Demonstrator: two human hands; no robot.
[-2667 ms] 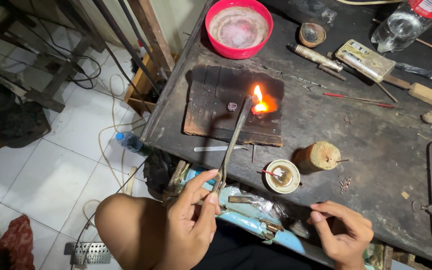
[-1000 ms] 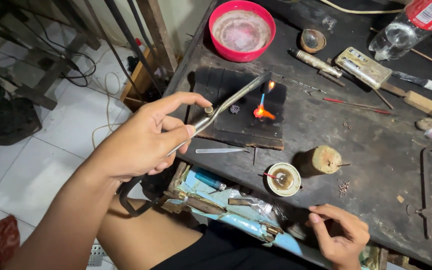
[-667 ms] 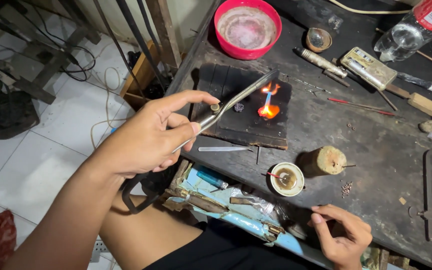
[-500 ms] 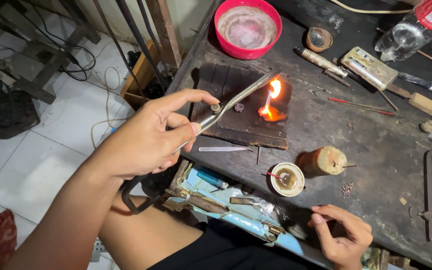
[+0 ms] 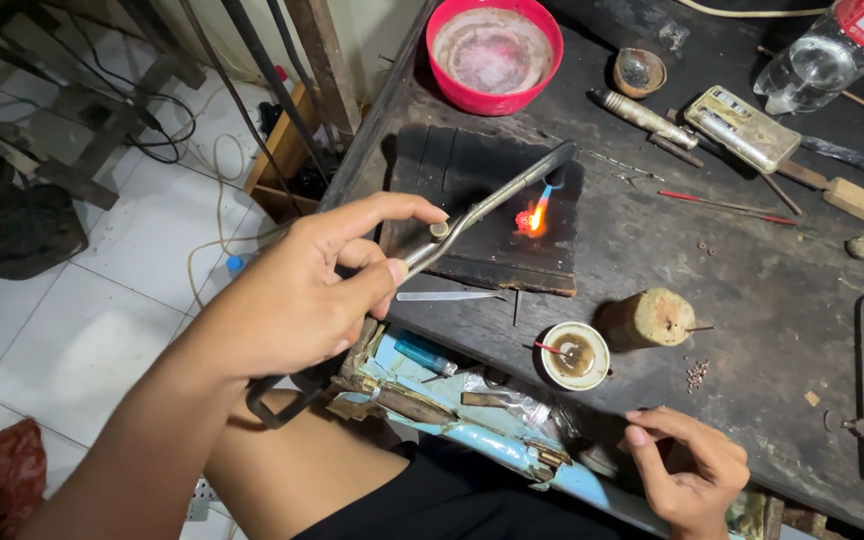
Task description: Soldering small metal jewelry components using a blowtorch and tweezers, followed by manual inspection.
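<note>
The fingers (image 5: 377, 260) of the left hand (image 5: 302, 295) are curled closed around the rear of a slim metal torch (image 5: 492, 205), thumb pressed on top of the tube near a small knob and the index finger arched over it. The torch runs from that grip up and to the right, its nozzle tilted down over a charred wooden block (image 5: 462, 215). A short blue-and-orange flame (image 5: 537, 212) leaves the nozzle and strikes a small glowing red piece (image 5: 525, 221) lying on the block, well apart from the gripping fingers. A dark hose (image 5: 272, 400) loops down from under the palm.

The right hand (image 5: 687, 465) rests at the near edge of the dark surface (image 5: 752, 290), fingers loosely bent with thumb and forefinger close together; whether they pinch anything cannot be told.

Just below the block lies a thin metal strip (image 5: 447, 296). Between the two hands stand a small round dish (image 5: 574, 355) with a red-tipped stick in it and a stubby yellowish cylinder (image 5: 657, 318). Farther off are a red bowl (image 5: 492, 52), a small dark cup (image 5: 639, 72) and a clear plastic bottle (image 5: 812, 65).
</note>
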